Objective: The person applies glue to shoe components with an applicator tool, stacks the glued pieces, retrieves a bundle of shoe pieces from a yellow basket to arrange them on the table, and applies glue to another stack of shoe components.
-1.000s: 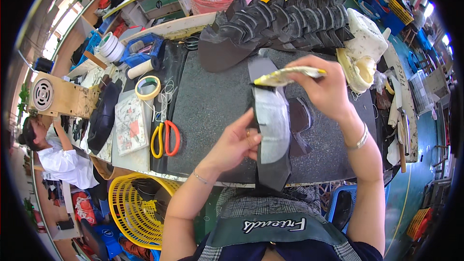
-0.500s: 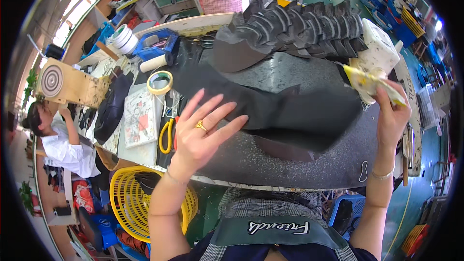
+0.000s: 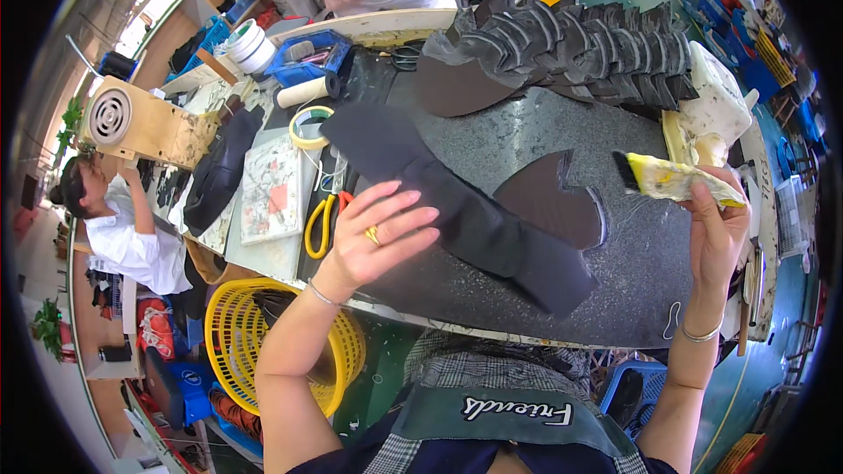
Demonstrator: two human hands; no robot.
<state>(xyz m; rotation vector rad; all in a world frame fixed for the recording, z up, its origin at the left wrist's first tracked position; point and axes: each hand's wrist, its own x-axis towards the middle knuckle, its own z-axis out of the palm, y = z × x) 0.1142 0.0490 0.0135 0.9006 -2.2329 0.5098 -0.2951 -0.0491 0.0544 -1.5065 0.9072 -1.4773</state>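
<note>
A long black fabric piece lies slantwise on the dark table, its upper left end by a roll of tape. Beside its left edge is my left hand, fingers stretched out and apart, fingertips close to or touching the fabric; I cannot tell which. My right hand grips a brush with black bristles and a yellow handle crusted with a whitish coating. The bristles point left, above the table. Partly behind the long piece lies a dark brown curved piece with a notched edge and a pale rim.
Overlapping dark pieces form a long row at the back. A stained white container stands back right. Scissors, a tape roll and a blue tray are at left. A yellow basket stands below; two people work nearby.
The long black piece has swung down and now lies flat, uncovering the brown piece. My left hand stays near its edge. The brush has turned and lowered slightly, bristles now showing.
</note>
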